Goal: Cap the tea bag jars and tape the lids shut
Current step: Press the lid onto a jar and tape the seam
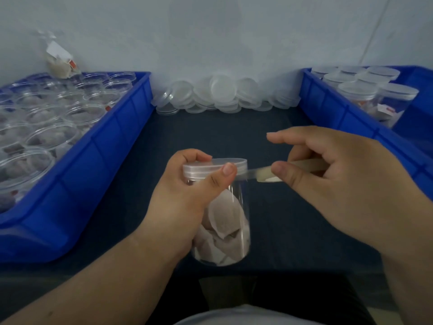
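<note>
Clear plastic tea bag jar (225, 226), its lid (215, 166) on, sits in the left hand (187, 200) over the near middle of the dark tabletop (234, 132), fingers curled round the lid's far rim and the thumb (228, 171) pressing a strip of clear tape (253, 172) against the lid's side. The right hand (339, 184) pinches the tape roll (302, 168) between thumb and curled fingers, index finger stretched straight, just right of the lid. A white-and-red tag (385, 109) inside a capped jar (396, 99) at the right edge is too blurred to read.
</note>
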Motion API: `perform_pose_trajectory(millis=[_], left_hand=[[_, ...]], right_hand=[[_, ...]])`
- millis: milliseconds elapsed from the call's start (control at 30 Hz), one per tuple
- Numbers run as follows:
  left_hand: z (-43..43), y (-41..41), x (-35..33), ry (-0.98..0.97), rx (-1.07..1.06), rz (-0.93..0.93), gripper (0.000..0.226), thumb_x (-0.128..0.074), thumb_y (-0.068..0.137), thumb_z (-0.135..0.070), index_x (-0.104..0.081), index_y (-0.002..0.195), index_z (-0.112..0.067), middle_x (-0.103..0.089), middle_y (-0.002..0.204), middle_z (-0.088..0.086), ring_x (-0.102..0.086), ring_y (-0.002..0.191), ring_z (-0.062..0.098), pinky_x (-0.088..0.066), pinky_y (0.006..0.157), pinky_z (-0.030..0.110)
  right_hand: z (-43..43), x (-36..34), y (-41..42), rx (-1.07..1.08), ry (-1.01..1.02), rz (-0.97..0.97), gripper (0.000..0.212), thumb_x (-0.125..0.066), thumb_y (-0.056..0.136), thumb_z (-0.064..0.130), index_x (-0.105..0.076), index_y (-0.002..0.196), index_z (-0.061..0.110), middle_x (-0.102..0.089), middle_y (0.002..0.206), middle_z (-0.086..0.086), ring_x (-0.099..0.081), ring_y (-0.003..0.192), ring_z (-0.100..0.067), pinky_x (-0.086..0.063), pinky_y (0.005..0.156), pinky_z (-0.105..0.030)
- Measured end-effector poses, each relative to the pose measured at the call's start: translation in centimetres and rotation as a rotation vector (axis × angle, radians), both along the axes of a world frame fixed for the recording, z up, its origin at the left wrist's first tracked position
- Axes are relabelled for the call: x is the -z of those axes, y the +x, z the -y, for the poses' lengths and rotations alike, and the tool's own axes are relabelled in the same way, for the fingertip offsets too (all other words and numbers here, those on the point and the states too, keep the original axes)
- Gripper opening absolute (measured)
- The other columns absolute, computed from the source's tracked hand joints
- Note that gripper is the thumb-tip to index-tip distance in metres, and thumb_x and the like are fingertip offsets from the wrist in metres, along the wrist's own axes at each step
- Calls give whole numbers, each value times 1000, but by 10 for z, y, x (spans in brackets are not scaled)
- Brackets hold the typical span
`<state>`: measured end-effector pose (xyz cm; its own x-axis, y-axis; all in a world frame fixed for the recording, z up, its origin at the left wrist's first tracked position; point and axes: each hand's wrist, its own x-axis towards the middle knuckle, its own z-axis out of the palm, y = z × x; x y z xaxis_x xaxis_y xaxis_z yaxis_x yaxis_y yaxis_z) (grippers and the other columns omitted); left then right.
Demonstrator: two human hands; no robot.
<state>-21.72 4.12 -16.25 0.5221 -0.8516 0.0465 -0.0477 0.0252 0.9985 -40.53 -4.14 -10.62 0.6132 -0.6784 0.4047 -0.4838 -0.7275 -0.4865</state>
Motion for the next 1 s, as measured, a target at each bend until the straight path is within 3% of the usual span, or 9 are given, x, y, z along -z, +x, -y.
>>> perform_pose_trajectory(millis=[100,200,267,433,533,633,733,900,1000], left_hand=[[0,-2,0,8,-2,-27,58,-83,42,-76,-65,92,-50,-73,95,-15,-72,87,5,-58,76,35],[-3,-5,-1,-46,59,-91,50,-83,45,-65,-68,90,-47,-75,105,1,-73,101,25,-57,91,55],[-6,-5,-2,-104,108,-127,53,-89,43,-62,-70,90,-45,-75,105,4,-73,101,29,-56,93,57],[-9,-3,-5,-210,168,-91,77,-91,37,-70,-66,105,-44,-75,106,-12,-73,102,18,-60,83,38],[-9,0,-6,-223,190,-28,103,-88,39,-76,-56,126,-31,-74,116,-8,-71,111,19,-59,85,31],[-10,1,-5,-180,252,-15,106,-87,43,-76,-54,131,-25,-73,119,-4,-70,113,20,-58,87,29],[-7,4,-4,-127,297,-2,107,-84,41,-81,-54,130,-31,-71,120,-10,-69,114,15,-57,87,25],[-6,6,-3,-147,297,14,113,-86,43,-76,-44,140,-37,-70,123,-19,-65,118,7,-54,91,18],[-7,2,-3,-120,247,171,117,-84,38,-81,-38,142,-55,-62,126,-33,-61,118,-6,-53,87,12]], right_hand=[[-1,-1,0,29,-56,-14,51,-49,79,60,-58,126,43,-59,73,20,-55,80,8,-37,65,-2],[-2,0,2,39,-84,-10,52,-52,81,56,-59,129,36,-57,72,21,-54,77,8,-32,61,-4],[-3,0,4,17,-84,12,52,-53,82,55,-59,129,33,-58,74,21,-53,78,9,-35,64,-2],[-3,-1,4,-19,-83,-12,59,-42,82,65,-55,132,37,-56,78,25,-52,88,12,-34,69,2],[-1,1,2,-30,-45,-5,60,-40,82,71,-51,134,43,-56,77,22,-52,89,12,-33,73,4],[2,3,-1,-73,69,-29,54,-38,80,76,-42,131,58,-64,90,25,-58,83,12,-42,70,-4],[6,8,0,-97,188,-119,40,-38,79,73,-44,118,64,-66,82,34,-61,72,11,-39,54,-11],[7,12,-1,-101,240,4,29,-51,77,69,-48,102,57,-69,70,18,-59,55,2,-42,57,-7],[6,16,2,-84,214,-18,25,-53,77,68,-45,96,53,-66,71,22,-59,58,3,-41,56,-5]])
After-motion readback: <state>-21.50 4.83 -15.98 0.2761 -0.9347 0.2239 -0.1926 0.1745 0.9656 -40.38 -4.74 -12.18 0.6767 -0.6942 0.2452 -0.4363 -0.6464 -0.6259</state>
